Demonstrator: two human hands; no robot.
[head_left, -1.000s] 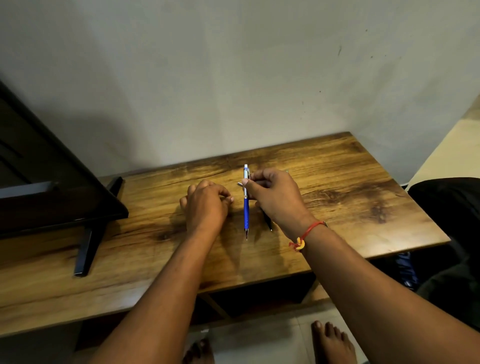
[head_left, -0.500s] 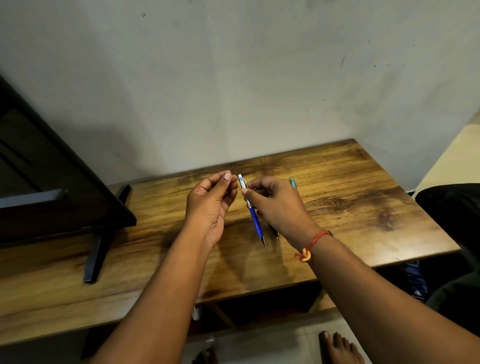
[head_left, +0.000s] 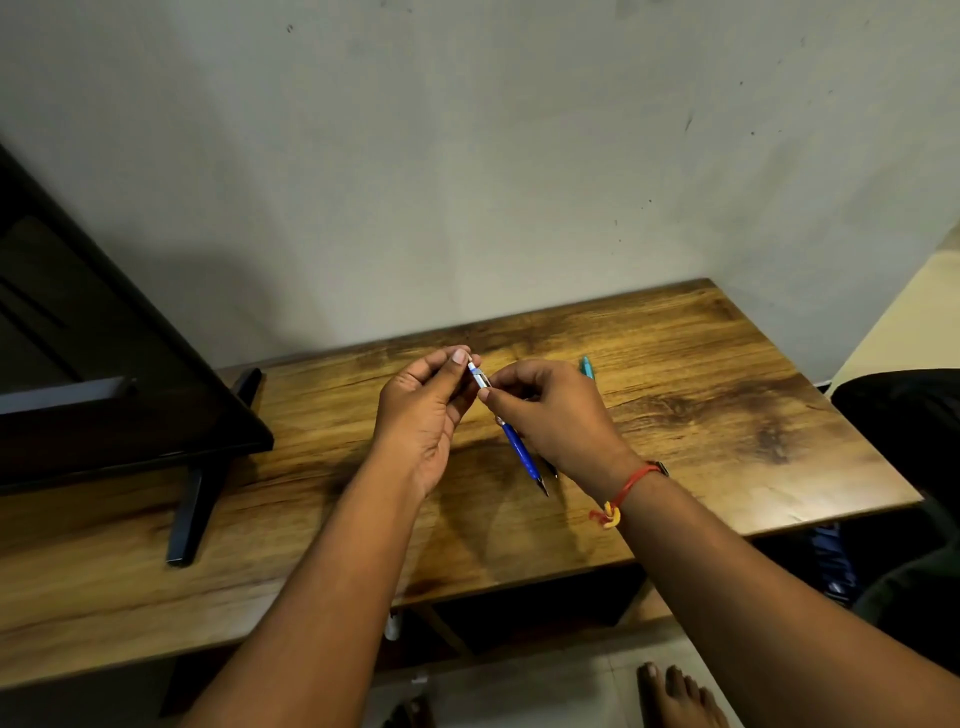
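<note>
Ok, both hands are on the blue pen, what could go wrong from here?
The left hand pinches only the small top end of the pen; it could slip or pop off and fall. The right hand holds the pen over the table near a teal pen, which it might knock.

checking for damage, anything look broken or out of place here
Nothing stands out. The blue pen looks whole, gripped by the right hand with the left hand pinching its top end; a teal pen lies on the table.

The slim blue plastic pen (head_left: 519, 449) has left the brown wooden table (head_left: 727, 415) and is tilted in the right hand (head_left: 550, 415) at frame centre; the left hand (head_left: 421, 410), earlier a fist, pinches its top.
</note>
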